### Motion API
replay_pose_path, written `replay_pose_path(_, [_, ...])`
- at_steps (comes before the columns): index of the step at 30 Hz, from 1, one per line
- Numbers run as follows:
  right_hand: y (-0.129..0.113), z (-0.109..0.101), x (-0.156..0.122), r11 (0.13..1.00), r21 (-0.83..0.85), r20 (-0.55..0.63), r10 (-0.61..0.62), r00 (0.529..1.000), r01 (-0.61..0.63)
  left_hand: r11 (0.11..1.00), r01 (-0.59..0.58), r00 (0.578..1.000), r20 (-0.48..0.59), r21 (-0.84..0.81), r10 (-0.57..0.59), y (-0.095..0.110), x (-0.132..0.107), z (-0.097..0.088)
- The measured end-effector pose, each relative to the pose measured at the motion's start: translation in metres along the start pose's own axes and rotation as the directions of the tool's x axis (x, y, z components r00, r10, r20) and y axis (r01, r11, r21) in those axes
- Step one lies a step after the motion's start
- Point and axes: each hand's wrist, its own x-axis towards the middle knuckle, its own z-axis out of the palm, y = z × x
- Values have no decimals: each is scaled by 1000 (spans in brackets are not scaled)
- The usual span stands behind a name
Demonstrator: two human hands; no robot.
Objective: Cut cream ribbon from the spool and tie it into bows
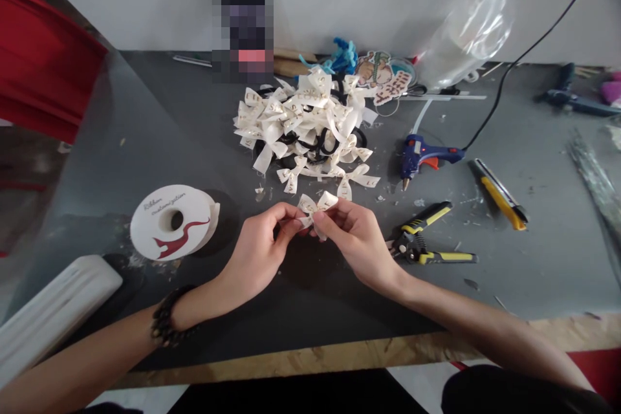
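A white ribbon bow (309,205) with gold lettering is pinched between both hands above the dark table. My left hand (264,242), with a beaded bracelet at its wrist, grips the bow's left side between thumb and fingers. On the other side, my right hand (356,236) is closed on the right loop, its thumb pressed near the knot. Just beyond the fingers lies a pile of similar white bows (305,110), with black bands among them. Whether the held bow has a band cannot be seen.
Left stands a ribbon spool (150,223) near a long white object (63,310). Right are a blue glue gun (420,154) with a black cord, yellow-black wire strippers (412,247) and a yellow utility knife (502,197). A clear plastic bag (473,32) rises behind.
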Motion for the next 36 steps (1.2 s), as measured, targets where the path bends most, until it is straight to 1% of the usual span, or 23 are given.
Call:
replay_pose_path(3, [-3, 0, -1, 999, -37, 2, -30, 1000, 30, 996, 28, 999, 29, -79, -25, -2, 0, 1])
replay_pose_path(6, [-6, 0, -2, 994, -86, 3, -61, 998, 61, 998, 46, 998, 34, -46, -44, 1, 1, -2])
replay_pose_path(8, [-7, -1, -3, 992, -106, -2, -73, 997, 72, 999, 50, 997, 59, -19, -49, 3, 2, -4])
replay_pose_path(11, [-7, -2, -1, 990, -118, -5, -80, 997, 79, 998, 60, 996, 68, -25, -58, 5, 2, -6])
replay_pose_path(14, [-8, -4, 1, 996, -72, 12, -55, 998, 56, 998, 54, 998, 43, -13, -53, 3, 0, -6])
replay_pose_path(18, [-8, -4, 2, 1000, 27, 28, 0, 1000, -1, 1000, 25, 997, 70, 2, -26, 2, 1, -5])
replay_pose_path(23, [-8, -1, 0, 998, 70, 49, -10, 999, 6, 1000, 9, 997, 80, 20, -10, 3, 3, -6])
replay_pose_path(25, [-7, -1, 0, 995, 92, 56, 19, 998, -24, 999, 14, 996, 88, 30, -17, 3, 4, -6])
replay_pose_path(27, [-7, 0, 1, 989, 133, 60, 63, 996, -71, 1000, 29, 994, 107, -1, -29, 2, 5, -7])
replay_pose_path(29, [-6, -1, 3, 979, 179, 50, 93, 994, -101, 995, 58, 990, 130, -85, -46, 2, 6, -7])
replay_pose_path(31, [-6, -2, 6, 974, 205, 27, 98, 995, -101, 982, 76, 989, 137, -171, -52, 2, 5, -5])
replay_pose_path(33, [-7, -5, 10, 978, 195, -5, 81, 997, -79, 976, 83, 989, 138, -201, -56, 3, 4, -4])
replay_pose_path(36, [-9, -14, 17, 994, 103, -31, 32, 999, -29, 990, 74, 994, 90, -119, -63, 2, 3, -4])
